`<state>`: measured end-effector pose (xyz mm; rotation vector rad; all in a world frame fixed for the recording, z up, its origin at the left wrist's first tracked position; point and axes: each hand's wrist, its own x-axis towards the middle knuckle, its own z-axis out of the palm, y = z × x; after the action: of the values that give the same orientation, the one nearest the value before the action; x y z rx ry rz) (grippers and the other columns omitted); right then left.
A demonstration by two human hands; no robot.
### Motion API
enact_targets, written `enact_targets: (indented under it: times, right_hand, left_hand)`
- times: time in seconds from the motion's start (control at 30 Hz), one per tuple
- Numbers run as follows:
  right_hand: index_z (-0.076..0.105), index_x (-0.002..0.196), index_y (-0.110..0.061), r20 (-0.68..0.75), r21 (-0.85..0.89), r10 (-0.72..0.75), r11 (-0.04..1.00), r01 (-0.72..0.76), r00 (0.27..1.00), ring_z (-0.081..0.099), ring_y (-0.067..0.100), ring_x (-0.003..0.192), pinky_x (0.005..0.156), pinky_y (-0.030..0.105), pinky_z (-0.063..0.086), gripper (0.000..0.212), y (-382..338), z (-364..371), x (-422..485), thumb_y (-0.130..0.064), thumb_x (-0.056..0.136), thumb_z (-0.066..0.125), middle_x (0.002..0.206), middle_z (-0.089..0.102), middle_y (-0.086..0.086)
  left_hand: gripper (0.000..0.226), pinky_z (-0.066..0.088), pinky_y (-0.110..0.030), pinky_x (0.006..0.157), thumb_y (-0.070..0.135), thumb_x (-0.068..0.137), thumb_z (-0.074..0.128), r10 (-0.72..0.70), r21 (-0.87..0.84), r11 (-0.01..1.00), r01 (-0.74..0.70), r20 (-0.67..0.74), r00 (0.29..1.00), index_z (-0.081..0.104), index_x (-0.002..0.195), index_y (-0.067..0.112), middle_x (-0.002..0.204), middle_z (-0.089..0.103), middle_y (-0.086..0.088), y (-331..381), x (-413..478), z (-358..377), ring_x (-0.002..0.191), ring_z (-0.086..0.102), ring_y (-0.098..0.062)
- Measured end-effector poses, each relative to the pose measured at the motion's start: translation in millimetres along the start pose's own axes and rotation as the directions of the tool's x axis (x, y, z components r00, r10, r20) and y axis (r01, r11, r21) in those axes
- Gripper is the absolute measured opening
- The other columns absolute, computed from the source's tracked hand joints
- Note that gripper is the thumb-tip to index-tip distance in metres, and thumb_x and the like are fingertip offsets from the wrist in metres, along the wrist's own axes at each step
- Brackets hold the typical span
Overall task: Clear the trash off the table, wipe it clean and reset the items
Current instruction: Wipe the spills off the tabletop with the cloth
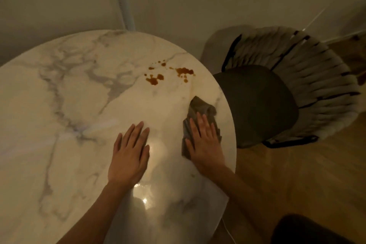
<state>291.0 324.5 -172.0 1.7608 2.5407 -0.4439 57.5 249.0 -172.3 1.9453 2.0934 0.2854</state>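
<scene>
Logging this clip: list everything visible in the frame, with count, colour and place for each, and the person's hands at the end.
table: one, round, white marble with grey veins, fills the left and centre.
spill stains: a cluster of brown drops and blotches on the table, near its far right edge.
cloth: one, grey, crumpled, on the table near its right edge, closer to the person than the stains.
chair: one, dark seat, pale woven back on a black frame, right of the table.
dark rounded object: one, bottom right corner, too cut off to identify.
floor: light wood, on the right.
left hand: flat on the bare table.
right hand: flat, pressing on the cloth.
</scene>
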Motion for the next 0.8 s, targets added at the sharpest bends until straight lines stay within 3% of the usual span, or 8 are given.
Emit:
enact_targets:
  times: [0.1, 0.17, 0.27, 0.33, 0.4, 0.47, 0.53, 0.8]
  right_hand:
    - [0.008, 0.156, -0.023, -0.018, 0.031, -0.025, 0.999, 0.026, 1.000, -0.006, 0.025, 0.151, 0.122, 0.048, 0.004, 0.066, -30, 15, -56, -0.052, 0.100, 0.025, 0.164, -0.002, 0.006]
    - [0.017, 0.155, -0.022, 0.003, 0.001, -0.183, 0.983, 0.183, 0.983, 0.007, 0.027, 0.150, 0.122, 0.048, 0.010, 0.067, -48, 28, -103, -0.053, 0.098, 0.033, 0.164, 0.006, 0.007]
    - [0.019, 0.155, -0.024, 0.120, -0.045, -0.536, 0.838, 0.544, 0.836, 0.008, 0.024, 0.151, 0.120, 0.045, 0.013, 0.063, -34, 28, -137, -0.052, 0.100, 0.032, 0.163, 0.011, 0.006]
    - [0.025, 0.153, -0.024, 0.104, -0.048, -0.643, 0.759, 0.650, 0.759, 0.007, 0.023, 0.151, 0.120, 0.043, 0.011, 0.060, 0, 19, -115, -0.048, 0.100, 0.036, 0.162, 0.016, 0.006]
    - [0.031, 0.152, -0.022, 0.041, -0.035, -0.559, 0.828, 0.560, 0.828, 0.010, 0.025, 0.150, 0.121, 0.044, 0.010, 0.060, 33, 8, -77, -0.045, 0.097, 0.040, 0.161, 0.021, 0.007]
    - [0.021, 0.154, -0.027, 0.044, -0.018, -0.352, 0.935, 0.353, 0.935, -0.001, 0.021, 0.151, 0.122, 0.046, 0.008, 0.062, 60, -7, -34, -0.048, 0.098, 0.034, 0.163, 0.009, 0.002]
    - [0.009, 0.155, -0.032, 0.030, -0.027, -0.163, 0.986, 0.164, 0.986, -0.011, 0.015, 0.149, 0.122, 0.048, 0.005, 0.061, 74, -25, 14, -0.049, 0.100, 0.029, 0.163, -0.004, -0.003]
    - [0.015, 0.155, -0.022, -0.098, -0.073, -0.056, 0.996, 0.049, 0.994, 0.001, 0.021, 0.151, 0.122, 0.039, 0.002, 0.058, 74, -44, 124, -0.043, 0.102, 0.030, 0.164, 0.008, 0.006]
  left_hand:
    - [0.056, 0.009, -0.043, 0.121, 0.042, 0.099, 0.019, 0.004, 0.006, 1.000, -0.004, 0.018, 1.000, 0.026, 0.152, 0.025, 0.161, 0.016, 0.005, 3, 3, -3, 0.149, 0.005, -0.011]
    - [0.056, 0.008, -0.043, 0.121, 0.043, 0.099, 0.018, 0.016, 0.016, 1.000, -0.017, 0.028, 0.999, 0.026, 0.152, 0.025, 0.161, 0.016, 0.005, 4, 2, -4, 0.149, 0.004, -0.011]
    - [0.056, 0.006, -0.043, 0.121, 0.044, 0.100, 0.015, 0.025, 0.022, 0.999, -0.026, 0.027, 0.999, 0.022, 0.153, 0.025, 0.162, 0.012, 0.006, 4, 3, -5, 0.149, 0.001, -0.011]
    - [0.056, 0.007, -0.043, 0.121, 0.043, 0.100, 0.016, 0.034, 0.024, 0.999, -0.034, 0.017, 0.999, 0.023, 0.152, 0.025, 0.162, 0.014, 0.005, 4, 5, -7, 0.149, 0.003, -0.012]
    - [0.055, 0.009, -0.042, 0.121, 0.041, 0.099, 0.020, 0.039, 0.023, 0.999, -0.039, 0.001, 0.999, 0.029, 0.151, 0.024, 0.161, 0.018, 0.004, 5, 6, -6, 0.149, 0.008, -0.013]
    - [0.055, 0.009, -0.042, 0.120, 0.040, 0.099, 0.022, 0.038, 0.029, 0.999, -0.038, 0.004, 0.999, 0.031, 0.150, 0.024, 0.161, 0.020, 0.004, 5, 2, -3, 0.149, 0.009, -0.013]
    - [0.055, 0.009, -0.043, 0.120, 0.040, 0.099, 0.022, 0.030, 0.031, 0.999, -0.030, 0.000, 1.000, 0.030, 0.151, 0.025, 0.161, 0.018, 0.005, 5, 4, -3, 0.149, 0.007, -0.012]
    - [0.053, 0.008, -0.041, 0.120, 0.040, 0.100, 0.024, 0.031, 0.025, 0.999, -0.031, -0.005, 1.000, 0.027, 0.152, 0.027, 0.161, 0.017, 0.007, 0, 3, 0, 0.150, 0.007, -0.012]
